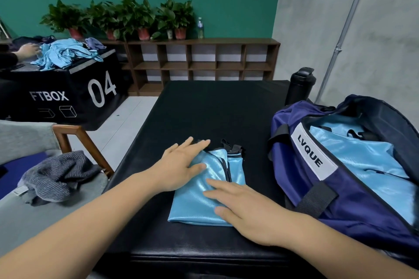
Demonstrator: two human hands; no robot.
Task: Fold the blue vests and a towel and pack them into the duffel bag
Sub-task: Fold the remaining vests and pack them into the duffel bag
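Observation:
A folded light-blue vest (199, 197) with black trim lies on the black padded table (204, 108), near its front edge. My left hand (181, 163) lies flat on the vest's upper left part, fingers straight. My right hand (244, 208) presses flat on its lower right part. To the right stands the open navy duffel bag (353, 208) with a white LVQUE label; folded blue vests (367, 156) lie inside it. A crumpled grey striped towel (59, 176) rests on the chair at the left.
A black bottle (299, 86) stands behind the bag. The grey chair with a wooden arm (77, 140) is left of the table. A black box (74, 90) at the far left carries a heap of blue vests (65, 54), with another person's hand (28, 50) beside it. Shelves and potted plants line the wall.

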